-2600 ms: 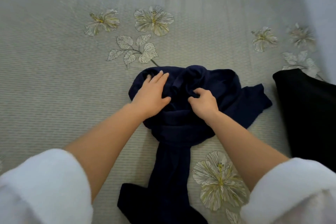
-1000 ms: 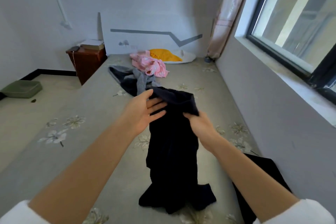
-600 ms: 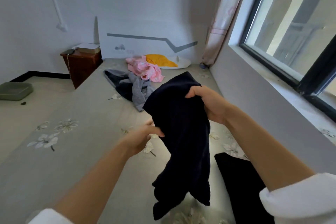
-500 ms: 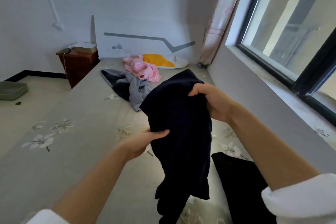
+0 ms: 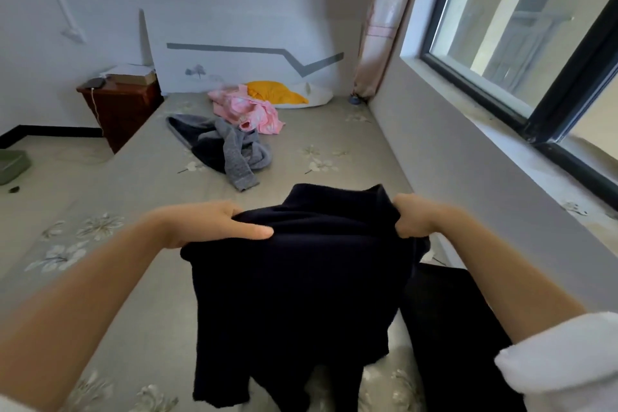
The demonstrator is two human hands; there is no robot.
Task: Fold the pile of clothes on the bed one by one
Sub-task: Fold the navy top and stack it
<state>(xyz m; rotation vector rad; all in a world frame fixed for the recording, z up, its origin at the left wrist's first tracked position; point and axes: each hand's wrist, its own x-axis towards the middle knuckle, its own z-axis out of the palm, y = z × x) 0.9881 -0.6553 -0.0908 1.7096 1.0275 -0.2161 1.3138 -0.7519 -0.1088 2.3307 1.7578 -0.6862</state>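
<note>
Fingers [image 5: 227, 209] clutch navy sweater [image 5: 301, 294]: left hand [image 5: 204, 224], right hand [image 5: 413, 216].

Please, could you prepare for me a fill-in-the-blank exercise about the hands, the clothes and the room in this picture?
1. The left hand and right hand hold the navy garment by its ____ edge.
2. On the bed, the garment lying closest to the grey garment is ____.
3. The window is on the person's ____ side.
Missing words: top; pink; right.
</note>
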